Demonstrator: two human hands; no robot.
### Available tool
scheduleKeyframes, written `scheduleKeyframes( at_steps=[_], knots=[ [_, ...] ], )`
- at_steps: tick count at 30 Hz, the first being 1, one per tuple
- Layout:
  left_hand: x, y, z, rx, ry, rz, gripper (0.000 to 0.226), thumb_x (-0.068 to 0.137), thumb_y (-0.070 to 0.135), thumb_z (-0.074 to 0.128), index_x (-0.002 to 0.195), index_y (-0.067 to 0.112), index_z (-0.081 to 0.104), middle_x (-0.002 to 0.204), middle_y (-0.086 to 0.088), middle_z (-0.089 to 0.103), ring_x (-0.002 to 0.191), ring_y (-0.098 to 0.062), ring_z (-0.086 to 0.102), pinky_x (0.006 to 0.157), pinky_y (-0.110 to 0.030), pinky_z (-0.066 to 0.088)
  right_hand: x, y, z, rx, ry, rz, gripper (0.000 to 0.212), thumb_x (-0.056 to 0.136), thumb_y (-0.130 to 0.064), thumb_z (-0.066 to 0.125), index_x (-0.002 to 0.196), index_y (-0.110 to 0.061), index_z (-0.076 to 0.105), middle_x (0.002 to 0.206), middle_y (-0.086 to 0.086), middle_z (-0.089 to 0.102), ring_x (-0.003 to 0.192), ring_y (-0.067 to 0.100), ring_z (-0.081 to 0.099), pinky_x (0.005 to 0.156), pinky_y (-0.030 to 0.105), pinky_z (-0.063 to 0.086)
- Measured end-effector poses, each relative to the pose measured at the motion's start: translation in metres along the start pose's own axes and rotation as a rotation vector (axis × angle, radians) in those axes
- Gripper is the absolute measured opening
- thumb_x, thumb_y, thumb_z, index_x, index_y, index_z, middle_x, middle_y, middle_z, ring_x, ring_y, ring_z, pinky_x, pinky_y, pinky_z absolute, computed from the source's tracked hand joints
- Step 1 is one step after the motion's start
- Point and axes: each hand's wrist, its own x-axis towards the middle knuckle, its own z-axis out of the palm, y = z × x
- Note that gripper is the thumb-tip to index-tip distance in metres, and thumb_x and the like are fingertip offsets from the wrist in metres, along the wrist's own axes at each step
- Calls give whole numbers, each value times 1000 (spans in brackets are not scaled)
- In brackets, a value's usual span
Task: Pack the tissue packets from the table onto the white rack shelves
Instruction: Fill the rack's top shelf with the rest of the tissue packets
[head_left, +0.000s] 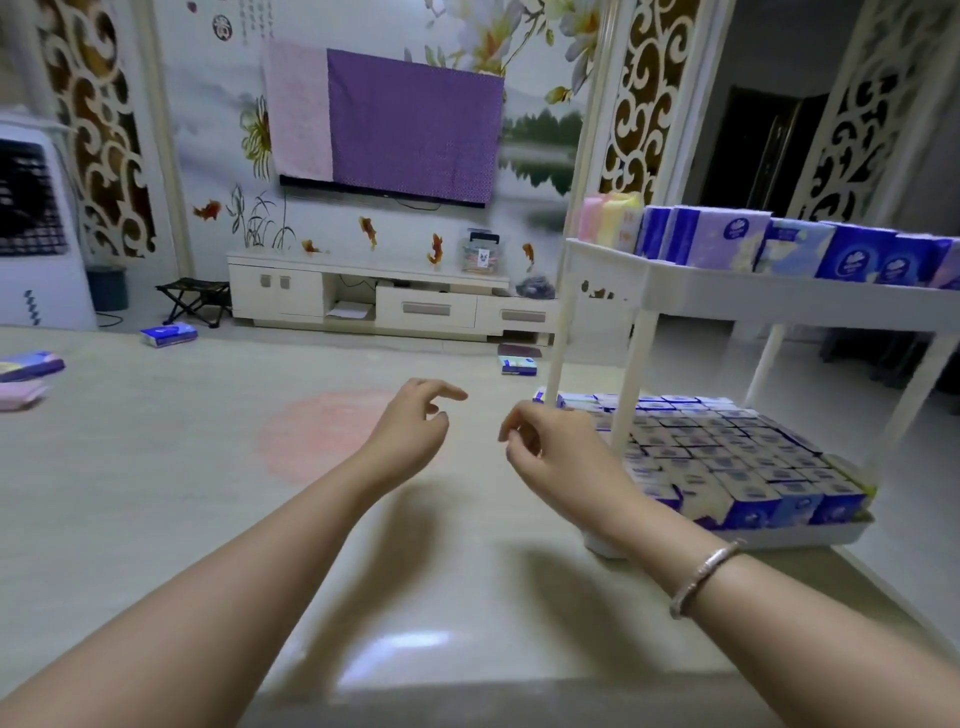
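The white rack (727, 299) stands on the table at the right. Its top shelf carries a row of blue and purple tissue packets (789, 249) and some pink and yellow ones (610, 218). Its bottom shelf is packed with several small blue packets (727, 462). Loose packets lie on the table: a blue one (169, 334) far left, a purple one (31, 365) and a pink one (18, 395) at the left edge, and one (518, 365) near the rack's leg. My left hand (415, 423) and my right hand (545, 447) hover over the table centre with loosely curled fingers, holding nothing.
The beige table (208, 493) has a faint pink circle (332, 436) in its middle. Beyond it stand a white TV cabinet (395, 301), a small folding stool (195, 304) and a white air cooler (36, 228). A purple cloth covers the wall TV (410, 124).
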Motion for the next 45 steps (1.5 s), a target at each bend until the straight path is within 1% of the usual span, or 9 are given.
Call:
scheduleKeyframes(
  at_steps=[4, 7, 11, 18, 21, 24, 32, 39, 45],
  knots=[
    [33, -42, -20, 22, 31, -75, 43, 87, -3, 39, 115, 17, 63, 128, -1, 49, 108, -19, 53, 83, -24, 38, 69, 14, 56, -195, -108, 142, 30, 89, -11, 41, 114, -12, 58, 115, 6, 62, 112, 24, 53, 86, 35, 46],
    [67, -73, -22, 12, 6, -108, 42, 86, -3, 40, 115, 18, 63, 130, -2, 48, 109, -20, 52, 83, -26, 40, 116, 35, 81, -496, -248, 236, 29, 88, -5, 41, 116, -4, 49, 122, 14, 53, 117, 31, 45, 82, 33, 36],
    [113, -105, -14, 26, -36, -84, 40, 88, -3, 42, 116, 17, 62, 130, -3, 49, 114, -21, 51, 88, -23, 36, 164, 77, 108, -808, -369, 319, 35, 87, -7, 41, 122, -3, 44, 127, 19, 47, 119, 33, 41, 97, 36, 35],
    [147, -163, 9, -5, -6, -77, 38, 85, -4, 47, 104, 24, 61, 120, 1, 51, 115, -19, 51, 101, -30, 39, 209, 134, 126, -830, -430, 685, 57, 91, -8, 34, 146, -5, 19, 153, 29, 13, 142, 46, 6, 113, 54, 14],
    [150, -166, 8, -113, 30, -80, 38, 87, -5, 45, 105, 25, 60, 120, 2, 50, 108, -13, 50, 93, -24, 38, 214, 151, 129, -791, -422, 783, 51, 89, -11, 38, 139, -7, 29, 145, 26, 32, 135, 44, 27, 108, 50, 22],
    [152, -167, 2, -175, 86, -99, 39, 87, -6, 44, 105, 24, 61, 121, 2, 52, 107, -11, 50, 86, -18, 36, 225, 153, 135, -762, -344, 760, 46, 87, -13, 42, 132, -7, 35, 135, 17, 43, 125, 38, 41, 102, 44, 30],
    [155, -173, -2, -206, 152, -138, 43, 86, -6, 40, 101, 27, 62, 117, 8, 54, 107, -8, 54, 78, -10, 40, 286, 168, 167, -542, 32, 678, 38, 97, -30, 42, 129, -10, 39, 134, 16, 37, 120, 39, 43, 100, 43, 32],
    [157, -175, 1, -204, 177, -164, 41, 85, -7, 41, 98, 25, 64, 106, 10, 59, 99, 3, 56, 75, -8, 40, 316, 205, 181, -411, -46, 748, 41, 93, -41, 43, 128, -20, 43, 134, 18, 37, 120, 41, 40, 100, 43, 32],
    [155, -170, 0, -191, 170, -177, 40, 85, -7, 42, 100, 22, 64, 109, 5, 60, 98, 2, 57, 74, -7, 41, 294, 183, 178, -225, -2, 615, 37, 95, -44, 45, 117, -15, 50, 127, 17, 47, 112, 41, 47, 89, 37, 39]
  ],
)
